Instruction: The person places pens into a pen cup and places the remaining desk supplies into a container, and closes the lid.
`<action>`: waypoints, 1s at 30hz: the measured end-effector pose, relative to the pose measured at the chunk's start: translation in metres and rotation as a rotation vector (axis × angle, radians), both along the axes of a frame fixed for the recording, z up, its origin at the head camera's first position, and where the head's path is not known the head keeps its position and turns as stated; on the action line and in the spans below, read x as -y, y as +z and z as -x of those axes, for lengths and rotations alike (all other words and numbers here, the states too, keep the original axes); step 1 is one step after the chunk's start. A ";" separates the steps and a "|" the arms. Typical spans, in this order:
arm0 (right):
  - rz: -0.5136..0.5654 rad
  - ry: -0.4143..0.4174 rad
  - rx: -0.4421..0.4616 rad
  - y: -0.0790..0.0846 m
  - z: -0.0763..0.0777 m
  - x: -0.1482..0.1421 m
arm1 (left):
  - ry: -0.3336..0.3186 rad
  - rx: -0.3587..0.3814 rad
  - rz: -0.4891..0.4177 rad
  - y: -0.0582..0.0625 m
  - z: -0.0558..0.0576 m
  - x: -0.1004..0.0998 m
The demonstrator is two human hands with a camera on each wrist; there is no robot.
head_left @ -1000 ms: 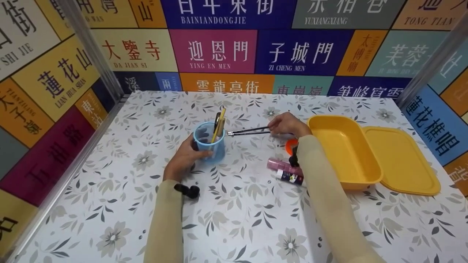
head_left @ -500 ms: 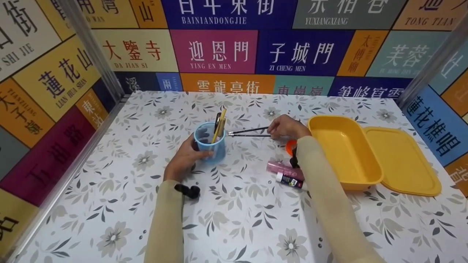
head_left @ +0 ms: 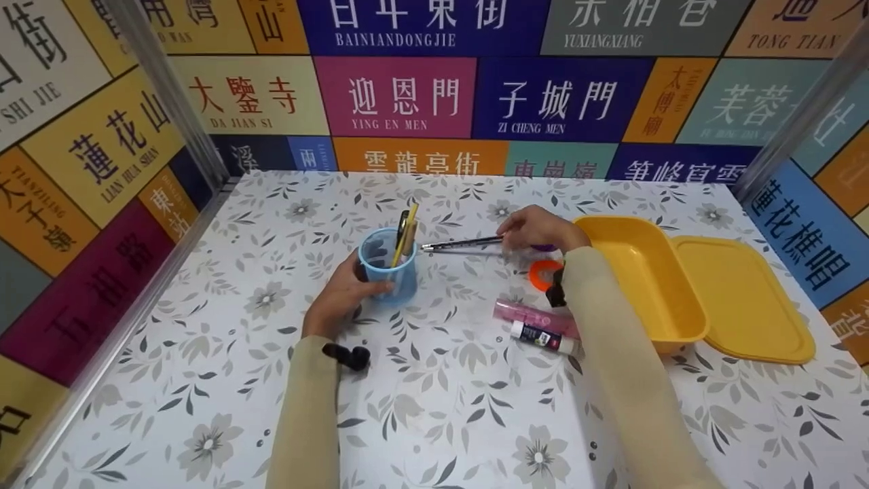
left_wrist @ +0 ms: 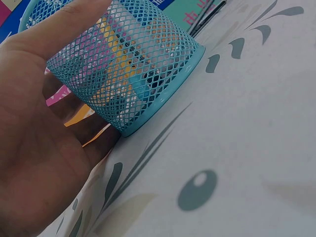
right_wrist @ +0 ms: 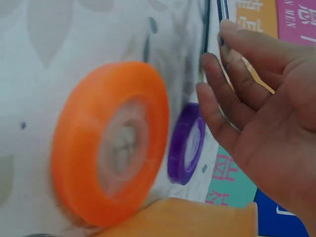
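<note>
My left hand [head_left: 343,292] grips a light blue mesh pencil cup [head_left: 405,286] standing upright on the table, thumb across its near side. A yellow pencil [head_left: 409,234] and a black item lean out of the cup. To its right, my right hand [head_left: 533,229] pinches thin dark sticks [head_left: 468,242] with silvery ends between thumb and forefinger. Their silvery ends point left, close to the cup's rim. In the right wrist view, the other fingers are loosely bent. Below this hand lie an orange tape roll [right_wrist: 79,148] and a smaller purple tape roll [right_wrist: 176,148].
A pink see-through cylinder [head_left: 519,312] and a glue stick [head_left: 540,337] lie side by side, partly under my right forearm. Right of that arm stands a yellow box [head_left: 645,285], its yellow lid [head_left: 747,299] beside it. Printed panels [head_left: 397,95] wall the table's back and sides.
The dark sticks, spread apart before, now lie closer together. My right hand and forearm have shifted slightly right, uncovering more of the orange roll and some purple. The left hand stays put.
</note>
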State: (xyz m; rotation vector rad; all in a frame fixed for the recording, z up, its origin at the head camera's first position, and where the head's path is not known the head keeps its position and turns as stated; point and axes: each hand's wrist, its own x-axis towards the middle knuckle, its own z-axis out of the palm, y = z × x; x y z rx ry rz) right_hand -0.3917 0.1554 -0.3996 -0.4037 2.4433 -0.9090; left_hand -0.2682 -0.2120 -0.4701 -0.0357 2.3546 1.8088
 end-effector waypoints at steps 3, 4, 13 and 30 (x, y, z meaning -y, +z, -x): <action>0.048 -0.012 -0.020 0.007 0.000 0.003 | 0.008 0.012 0.001 0.000 -0.001 0.002; 0.065 -0.020 -0.026 0.010 0.000 0.005 | 0.005 0.013 0.002 0.000 -0.001 0.003; 0.229 -0.113 -0.144 0.027 -0.003 0.023 | 0.012 0.014 0.034 -0.001 -0.001 0.004; 0.681 -0.367 -0.246 0.032 -0.022 0.042 | -0.003 -0.012 0.027 -0.002 0.001 -0.001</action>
